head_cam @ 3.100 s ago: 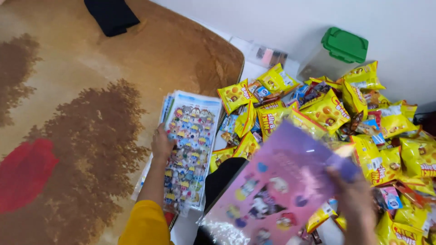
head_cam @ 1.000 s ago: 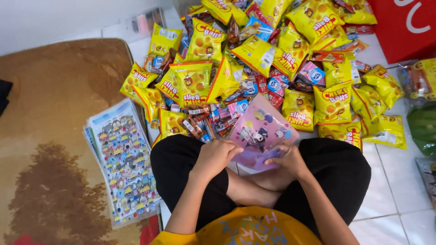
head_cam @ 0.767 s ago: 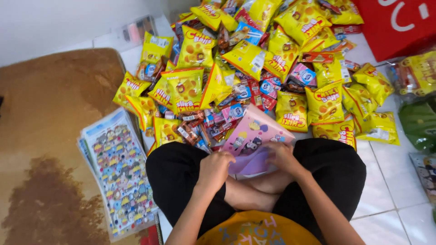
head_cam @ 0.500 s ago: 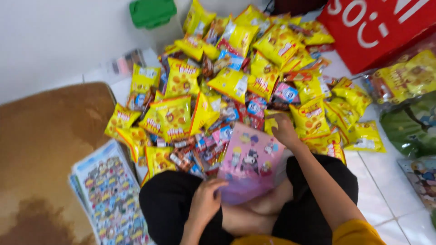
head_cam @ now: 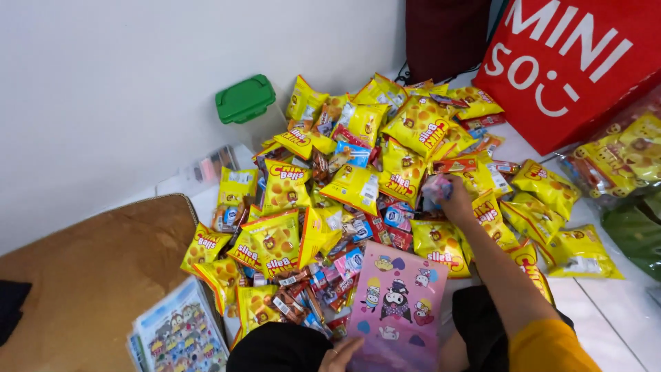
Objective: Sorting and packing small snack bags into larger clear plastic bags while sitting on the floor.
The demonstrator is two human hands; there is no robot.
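Head view, right hand (head_cam: 456, 198) grip closed around small packet (head_cam: 436, 187), left hand (head_cam: 342, 355) touching pink bag (head_cam: 399, 303)

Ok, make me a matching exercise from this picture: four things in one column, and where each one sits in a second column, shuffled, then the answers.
Things:
1. pink cartoon bag
2. green-lidded container
3. red paper bag
4. sticker sheets

Places:
A. against the white wall, behind the snack pile
B. top right corner
C. on the brown rug, bottom left
D. at the person's lap, held by the left hand

Pairs: 1-D, 2-A, 3-B, 4-C
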